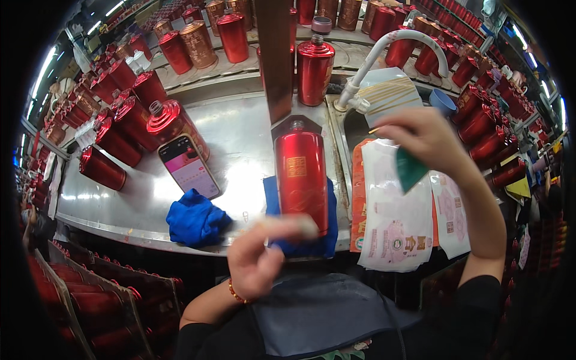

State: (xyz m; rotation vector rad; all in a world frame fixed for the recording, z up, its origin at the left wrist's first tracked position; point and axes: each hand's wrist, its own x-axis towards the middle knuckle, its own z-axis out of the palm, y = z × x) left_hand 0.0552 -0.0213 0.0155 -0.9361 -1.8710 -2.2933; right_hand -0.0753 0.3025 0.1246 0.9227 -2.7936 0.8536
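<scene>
A red metallic bottle (pixel 299 174) with a gold square mark lies on a folded blue cloth (pixel 330 228), its neck pointing away from me. My left hand (pixel 258 255), smeared by motion, is at the bottle's near end; a pale patch shows at its fingertip. Whether its fingers hold anything is unclear. Raised over the sheets on the right, my right hand (pixel 423 141) is closed, with a flat green scraper-like piece (pixel 411 169) hanging from it. A thin yellowish bit (pixel 374 130) shows at its fingertips. Below lie white printed transfer sheets (pixel 399 204) on an orange-red sheet (pixel 360 192).
A phone (pixel 189 165) leans against a red bottle (pixel 177 123) on the metal table (pixel 240 132), near a crumpled blue cloth (pixel 197 219). A brown post (pixel 276 60) rises mid-bench. Behind the right hand are a white curved tap (pixel 393 37), a blue cup (pixel 442 102) and several bottles.
</scene>
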